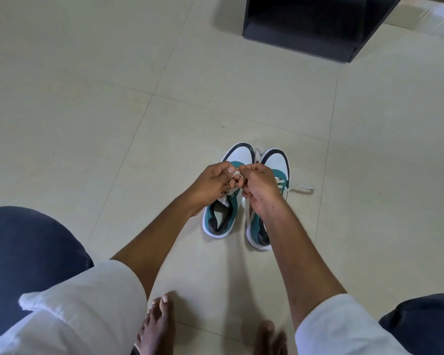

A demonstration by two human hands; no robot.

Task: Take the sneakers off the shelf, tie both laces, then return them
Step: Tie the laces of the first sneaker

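Two white and teal sneakers stand side by side on the tiled floor, toes pointing away from me. Over the left sneaker (222, 213) my left hand (210, 184) and my right hand (260, 184) meet, each pinching a strand of its white lace (235, 174); the lace wraps around a left finger. The right sneaker (277, 162) is partly hidden under my right hand and forearm. Its lace (301, 187) lies loose on the floor to the right.
A black open shelf unit (305, 29) stands on the floor at the top right, beyond the sneakers. My bare feet (157, 326) and knees in dark trousers fill the bottom of the view. Pale floor tiles (87, 98) spread all around.
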